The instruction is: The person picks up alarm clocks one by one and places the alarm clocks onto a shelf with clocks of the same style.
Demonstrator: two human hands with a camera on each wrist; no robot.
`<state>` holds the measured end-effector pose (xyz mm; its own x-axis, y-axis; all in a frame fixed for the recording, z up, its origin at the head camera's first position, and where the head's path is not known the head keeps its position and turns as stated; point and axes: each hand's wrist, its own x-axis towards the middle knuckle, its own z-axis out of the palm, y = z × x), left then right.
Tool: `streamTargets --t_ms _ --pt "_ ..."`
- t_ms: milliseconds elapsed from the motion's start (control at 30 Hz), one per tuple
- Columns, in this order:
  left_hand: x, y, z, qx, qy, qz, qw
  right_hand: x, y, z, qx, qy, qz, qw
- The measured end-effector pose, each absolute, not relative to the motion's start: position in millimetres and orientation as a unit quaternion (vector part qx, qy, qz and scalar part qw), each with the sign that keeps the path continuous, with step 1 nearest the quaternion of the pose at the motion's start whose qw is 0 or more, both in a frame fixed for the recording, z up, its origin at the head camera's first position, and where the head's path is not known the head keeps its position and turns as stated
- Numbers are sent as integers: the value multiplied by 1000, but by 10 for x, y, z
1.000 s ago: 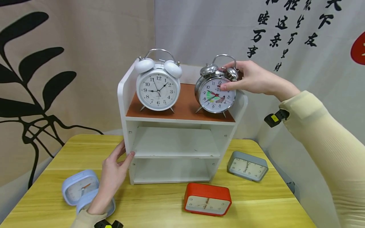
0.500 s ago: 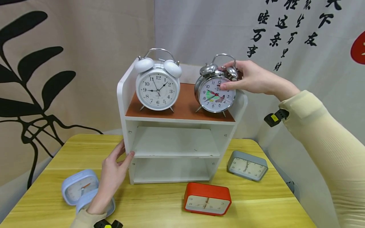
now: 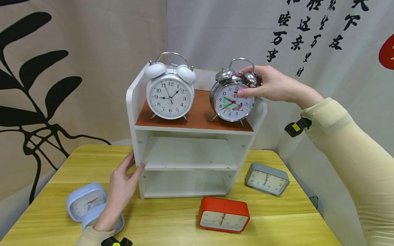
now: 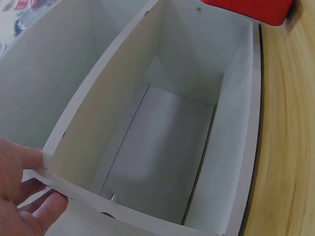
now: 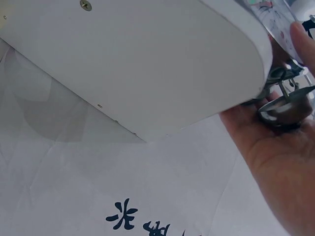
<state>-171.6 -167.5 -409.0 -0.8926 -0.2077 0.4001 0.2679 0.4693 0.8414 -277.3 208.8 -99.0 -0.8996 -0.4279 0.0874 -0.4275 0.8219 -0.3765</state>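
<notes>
My right hand (image 3: 267,82) holds a silver twin-bell alarm clock (image 3: 224,109), thumb on the dial and fingers behind the bells. The clock's feet stand on the brown top of a small white shelf unit (image 3: 184,152), at the right. In the right wrist view, one metal bell (image 5: 288,110) shows against the palm. My left hand (image 3: 121,186) grips the shelf's left side panel, thumb on the front edge, fingers round the outside, as the left wrist view shows. Left of the silver clock, a white twin-bell alarm clock (image 3: 170,97) stands upright on the same top, untouched.
On the wooden table (image 3: 166,222) lie a red rectangular clock (image 3: 224,213) in front of the shelf and a grey one (image 3: 267,179) to its right. A pale blue clock (image 3: 84,201) and another blue rounded piece sit by my left wrist, partly hidden.
</notes>
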Motion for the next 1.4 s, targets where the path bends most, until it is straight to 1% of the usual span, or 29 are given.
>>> streamTargets --t_ms 300,467,633,900,1400 --pt "-1696 -1672 -4074 -18 -826 -514 229 -2771 2090 -988 -220 956 -193 7" --pt "-1684 -1662 -4062 -15 -826 -517 226 -2763 2125 -993 -235 947 -220 8" --pt "-1689 -1655 -4066 -16 -824 -518 229 -2729 2170 -1003 -238 940 -246 -10" --pt "-1697 -1657 -4078 -15 -824 -515 234 -2623 2208 -1066 -231 945 -226 -51" --pt "-1695 -1658 -4087 -16 -824 -515 236 -2282 2324 -1272 -262 928 -235 -118"
